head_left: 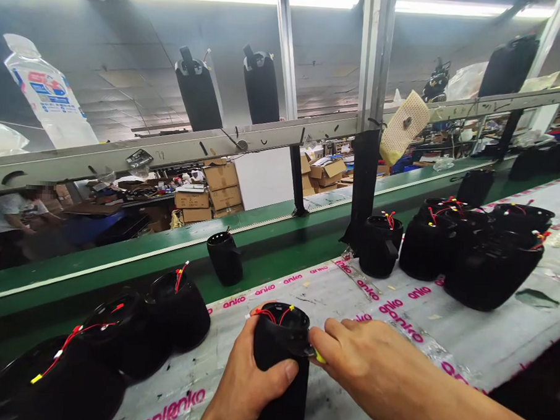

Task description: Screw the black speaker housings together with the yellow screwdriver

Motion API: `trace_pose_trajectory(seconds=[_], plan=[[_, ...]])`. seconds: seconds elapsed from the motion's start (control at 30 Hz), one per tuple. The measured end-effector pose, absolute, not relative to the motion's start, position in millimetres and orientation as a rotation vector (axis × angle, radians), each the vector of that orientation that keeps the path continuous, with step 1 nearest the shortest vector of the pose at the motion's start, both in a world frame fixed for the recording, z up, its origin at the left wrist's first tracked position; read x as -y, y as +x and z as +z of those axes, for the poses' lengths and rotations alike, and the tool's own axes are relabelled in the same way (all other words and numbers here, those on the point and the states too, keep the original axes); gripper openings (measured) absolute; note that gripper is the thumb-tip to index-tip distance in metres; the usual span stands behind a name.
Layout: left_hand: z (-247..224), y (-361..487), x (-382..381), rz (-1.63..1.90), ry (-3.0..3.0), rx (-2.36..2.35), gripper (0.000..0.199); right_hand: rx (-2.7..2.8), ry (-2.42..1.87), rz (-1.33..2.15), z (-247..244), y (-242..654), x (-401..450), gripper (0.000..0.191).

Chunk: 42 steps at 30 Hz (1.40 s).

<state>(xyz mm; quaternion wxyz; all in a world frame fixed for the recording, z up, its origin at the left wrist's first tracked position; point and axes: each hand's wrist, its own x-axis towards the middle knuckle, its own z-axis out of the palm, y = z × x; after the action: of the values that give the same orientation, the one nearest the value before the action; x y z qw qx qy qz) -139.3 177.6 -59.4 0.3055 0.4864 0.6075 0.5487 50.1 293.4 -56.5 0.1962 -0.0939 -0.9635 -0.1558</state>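
My left hand (254, 373) is wrapped round a black, open-topped cylindrical housing (279, 383), its thumb pressed on the near side. Thin red wires (275, 316) with small white and yellow connectors stick out at its rim. At the right of that rim, my right hand (348, 352) is closed on a small tool (319, 356) with a yellow part showing under the fingers. A dark piece of it, or of the housing, lies along the rim; I cannot tell which. The fingers hide most of the tool.
Several similar black housings with red wires stand at the left (183, 311) and right (380, 248). A single black housing (225, 257) is on the green conveyor belt (264, 246). White sheeting printed in pink (228, 331) covers the bench. A metal post (370, 115) rises beyond.
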Motion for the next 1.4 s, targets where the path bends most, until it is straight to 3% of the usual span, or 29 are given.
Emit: trace_pose_trajectory(seconds=[0.47,0.77,0.9,1.17,1.4], plan=[[-65.0,-126.6,-179.5,1.451,1.325,-1.711,0.071,2.714,-0.22,-0.456,-65.0,61.4,-297.4,0.026],[-69.8,-147.4,-178.2,1.558,1.101,-1.388,0.066,2.29,-0.111,0.109,-72.5,40.5,-292.8,0.014],[-72.9,-148.0,-174.5,1.588,1.01,-1.399,0.07,2.248,-0.288,0.213,-65.2,42.3,-289.0,0.01],[-71.8,-145.3,-173.9,1.586,1.069,-1.511,0.069,2.479,-0.404,-0.03,-57.3,45.7,-282.4,0.008],[-66.1,-137.1,-172.2,1.666,1.102,-1.563,0.086,2.548,-0.324,-0.207,-57.0,48.1,-276.3,0.016]])
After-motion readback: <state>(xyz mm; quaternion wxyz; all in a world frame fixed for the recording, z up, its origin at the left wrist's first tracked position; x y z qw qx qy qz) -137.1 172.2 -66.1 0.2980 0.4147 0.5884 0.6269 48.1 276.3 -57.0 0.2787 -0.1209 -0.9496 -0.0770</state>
